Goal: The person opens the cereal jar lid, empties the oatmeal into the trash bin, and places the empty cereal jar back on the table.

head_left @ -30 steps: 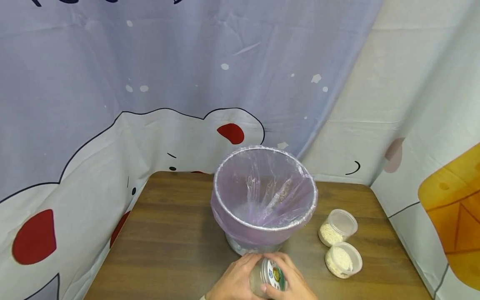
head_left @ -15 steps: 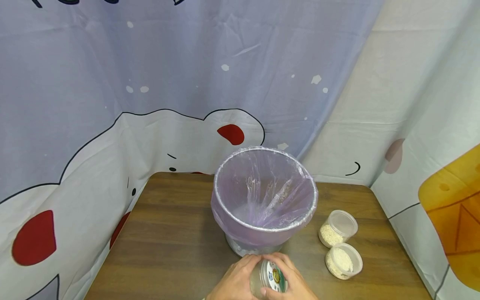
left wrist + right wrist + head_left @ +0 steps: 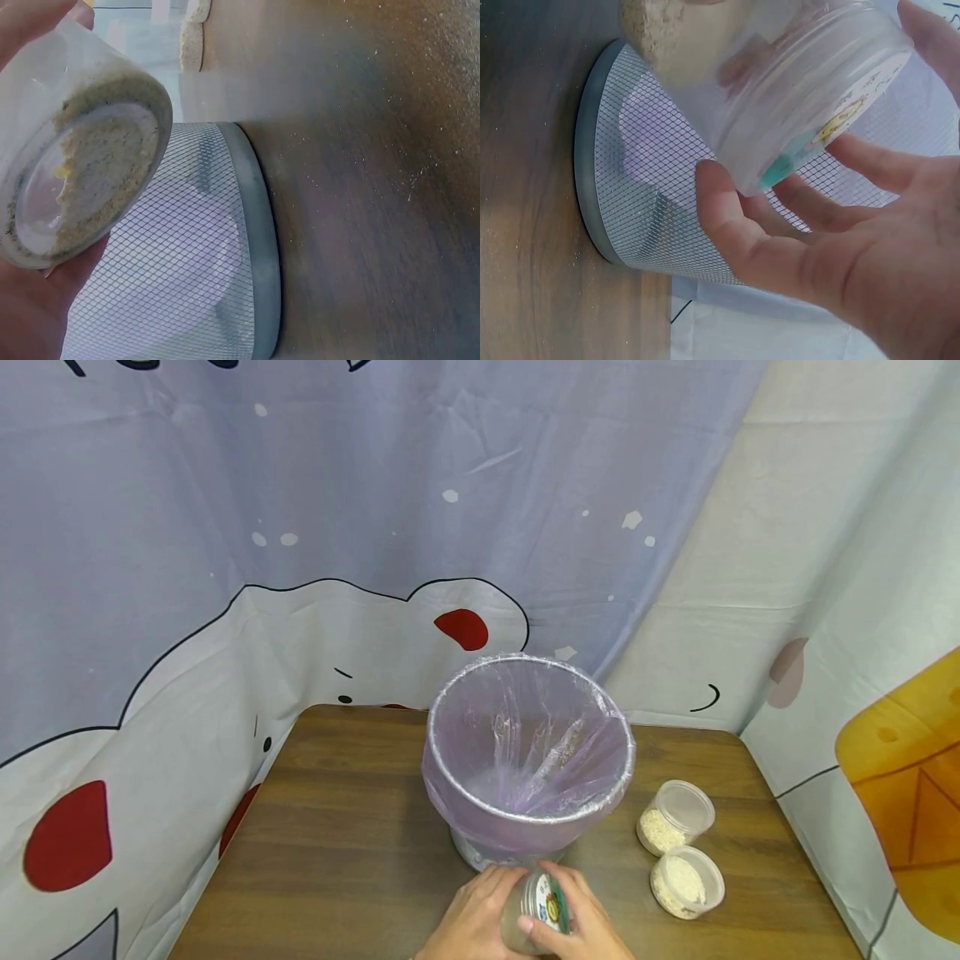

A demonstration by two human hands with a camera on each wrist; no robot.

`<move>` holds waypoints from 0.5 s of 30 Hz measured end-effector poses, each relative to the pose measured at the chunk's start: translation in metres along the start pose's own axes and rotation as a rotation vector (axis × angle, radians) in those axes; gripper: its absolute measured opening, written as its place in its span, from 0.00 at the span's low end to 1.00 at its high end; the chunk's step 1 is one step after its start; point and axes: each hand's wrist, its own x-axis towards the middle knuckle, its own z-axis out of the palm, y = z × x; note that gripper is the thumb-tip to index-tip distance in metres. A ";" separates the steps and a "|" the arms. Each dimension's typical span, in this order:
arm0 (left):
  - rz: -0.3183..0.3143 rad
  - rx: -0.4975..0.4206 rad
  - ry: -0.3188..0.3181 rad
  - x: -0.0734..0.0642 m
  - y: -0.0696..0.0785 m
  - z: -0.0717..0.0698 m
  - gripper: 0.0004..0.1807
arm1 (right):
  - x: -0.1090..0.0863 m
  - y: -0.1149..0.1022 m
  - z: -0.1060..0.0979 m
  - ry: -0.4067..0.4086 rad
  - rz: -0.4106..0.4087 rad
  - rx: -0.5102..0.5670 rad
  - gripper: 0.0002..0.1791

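Observation:
A clear plastic jar (image 3: pixel 513 920) is held tilted between both hands at the near edge of the head view. My left hand (image 3: pixel 468 917) grips its body; the left wrist view shows the jar's base (image 3: pixel 105 169) with beige, crumbly contents dotted with dark specks. My right hand (image 3: pixel 588 925) holds the lid (image 3: pixel 551 900), which carries a white, green and yellow label. In the right wrist view, the thumb and fingers (image 3: pixel 727 217) curve round the lid's rim, and the lid sits on the jar. Part of the jar's body is hidden behind the left hand.
A mesh wastebasket (image 3: pixel 480 852) with a purple plastic liner (image 3: pixel 517 831) stands just beyond the hands. To its right on the wooden table (image 3: pixel 337 860) are two clear tubs, one tilted (image 3: pixel 663 827) and one nearer (image 3: pixel 686 885), both holding pale flakes. Printed curtains hang behind.
The right hand's fingers and thumb have shifted slightly around the lid, and the lid faces a little more to the right. Basket and tubs stay where they were.

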 end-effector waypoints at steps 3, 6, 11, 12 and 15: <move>-0.017 -0.004 0.001 0.000 0.002 0.000 0.50 | 0.000 -0.001 0.000 -0.010 0.014 0.001 0.39; -0.043 -0.019 -0.009 0.000 0.003 0.000 0.50 | -0.001 -0.002 0.000 -0.022 0.026 -0.001 0.39; -0.049 -0.032 -0.015 0.000 0.002 0.000 0.50 | -0.001 -0.002 -0.001 -0.036 0.023 0.010 0.38; -0.044 -0.040 -0.015 0.000 0.001 0.000 0.49 | -0.001 -0.001 -0.002 -0.034 0.013 0.009 0.38; -0.037 -0.082 -0.033 0.000 0.000 -0.001 0.48 | 0.000 0.000 -0.003 -0.028 -0.024 -0.005 0.37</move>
